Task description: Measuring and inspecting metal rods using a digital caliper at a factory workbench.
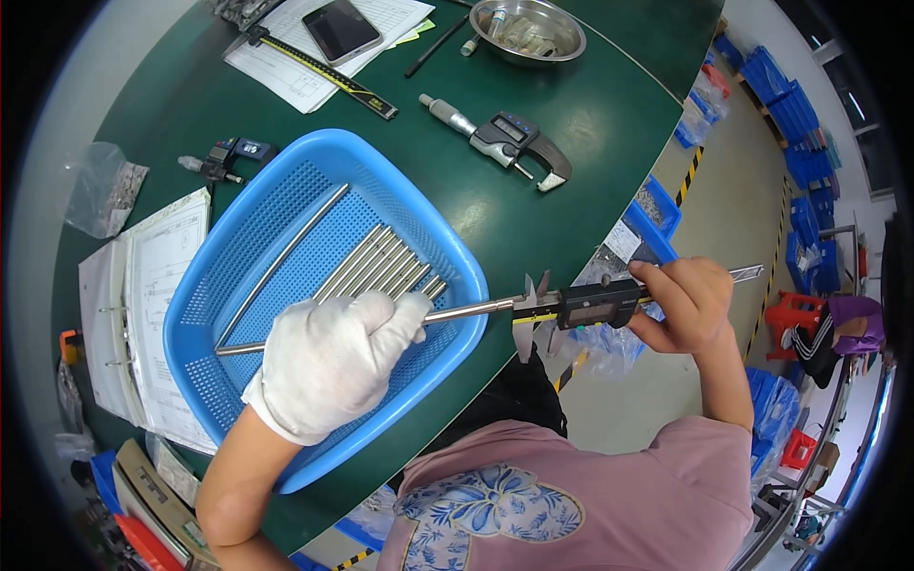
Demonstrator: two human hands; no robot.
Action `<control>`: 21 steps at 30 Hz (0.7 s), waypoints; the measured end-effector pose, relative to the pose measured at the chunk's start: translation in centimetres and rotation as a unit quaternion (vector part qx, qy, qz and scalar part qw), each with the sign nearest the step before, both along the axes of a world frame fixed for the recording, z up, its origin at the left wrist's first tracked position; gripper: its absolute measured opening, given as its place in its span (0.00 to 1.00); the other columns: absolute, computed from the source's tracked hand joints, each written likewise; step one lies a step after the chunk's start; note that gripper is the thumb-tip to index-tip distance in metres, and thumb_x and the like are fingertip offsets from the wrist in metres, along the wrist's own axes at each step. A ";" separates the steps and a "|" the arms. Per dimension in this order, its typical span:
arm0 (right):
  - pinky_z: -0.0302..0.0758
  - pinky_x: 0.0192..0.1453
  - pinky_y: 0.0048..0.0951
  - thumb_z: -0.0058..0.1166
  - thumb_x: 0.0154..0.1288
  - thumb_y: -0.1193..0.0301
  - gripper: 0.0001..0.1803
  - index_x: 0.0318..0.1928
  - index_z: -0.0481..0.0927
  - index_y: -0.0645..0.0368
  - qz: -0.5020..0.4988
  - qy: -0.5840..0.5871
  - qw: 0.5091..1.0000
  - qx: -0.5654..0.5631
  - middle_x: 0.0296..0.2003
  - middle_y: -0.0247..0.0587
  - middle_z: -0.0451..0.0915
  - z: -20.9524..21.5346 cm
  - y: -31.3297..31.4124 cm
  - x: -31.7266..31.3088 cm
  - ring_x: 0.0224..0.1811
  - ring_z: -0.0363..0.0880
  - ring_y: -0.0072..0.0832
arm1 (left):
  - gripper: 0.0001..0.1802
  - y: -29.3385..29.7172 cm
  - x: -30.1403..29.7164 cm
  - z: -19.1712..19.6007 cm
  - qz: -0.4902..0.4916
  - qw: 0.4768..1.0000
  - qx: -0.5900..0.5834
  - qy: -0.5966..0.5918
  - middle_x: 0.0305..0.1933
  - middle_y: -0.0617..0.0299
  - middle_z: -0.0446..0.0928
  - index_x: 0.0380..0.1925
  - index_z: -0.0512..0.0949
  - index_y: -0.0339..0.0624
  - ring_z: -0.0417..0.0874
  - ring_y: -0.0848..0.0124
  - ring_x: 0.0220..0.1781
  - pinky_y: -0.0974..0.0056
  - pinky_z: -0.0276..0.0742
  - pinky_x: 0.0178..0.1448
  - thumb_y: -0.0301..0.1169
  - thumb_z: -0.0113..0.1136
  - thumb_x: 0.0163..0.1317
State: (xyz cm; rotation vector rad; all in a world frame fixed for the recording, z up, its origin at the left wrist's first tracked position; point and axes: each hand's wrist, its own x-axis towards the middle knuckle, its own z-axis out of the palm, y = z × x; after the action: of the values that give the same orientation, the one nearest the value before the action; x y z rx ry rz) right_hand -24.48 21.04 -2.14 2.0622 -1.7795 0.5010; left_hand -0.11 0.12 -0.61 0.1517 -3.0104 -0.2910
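My gloved left hand (328, 366) is wrapped tight around 1 steel rod (457, 312), held level over the blue basket (238, 247) (more rods (381, 266) lie inside it) on the green table (590, 124). The rod's right end sits between the jaws of the digital caliper (590, 306) — my bare right hand (681, 305) grips its body, thumb on top.
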 end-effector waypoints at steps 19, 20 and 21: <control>0.56 0.15 0.25 0.64 0.39 0.58 0.20 0.27 0.75 0.60 -0.007 -0.006 1.000 -0.016 0.14 0.31 0.60 0.0 -0.2 0.0 0.12 0.62 0.26 | 0.13 0.0 0.0 -0.1 0.001 1.000 -0.009 0.008 0.20 0.69 0.74 0.37 0.75 0.47 0.77 0.71 0.17 0.68 0.72 0.18 0.26 0.55 0.48; 0.56 0.15 0.25 0.64 0.38 0.58 0.20 0.26 0.75 0.59 -0.007 -0.009 1.000 -0.014 0.14 0.31 0.60 0.0 -0.3 0.0 0.12 0.62 0.26 | 0.13 0.0 0.0 -0.1 0.004 1.000 -0.013 0.005 0.20 0.69 0.74 0.37 0.75 0.48 0.77 0.71 0.17 0.68 0.72 0.18 0.26 0.55 0.48; 0.56 0.15 0.25 0.64 0.38 0.58 0.20 0.26 0.75 0.59 -0.009 -0.008 1.000 -0.014 0.14 0.31 0.60 0.0 -0.2 0.0 0.12 0.62 0.26 | 0.13 0.0 -0.1 -0.1 0.002 1.000 -0.013 0.006 0.20 0.69 0.74 0.37 0.75 0.48 0.77 0.71 0.17 0.68 0.72 0.18 0.26 0.55 0.48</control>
State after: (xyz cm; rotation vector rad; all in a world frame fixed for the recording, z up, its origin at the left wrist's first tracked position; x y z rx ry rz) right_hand -24.50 20.81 -2.13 2.0277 -1.7873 0.5366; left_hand -0.17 0.13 -0.73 0.1519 -3.0005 -0.2511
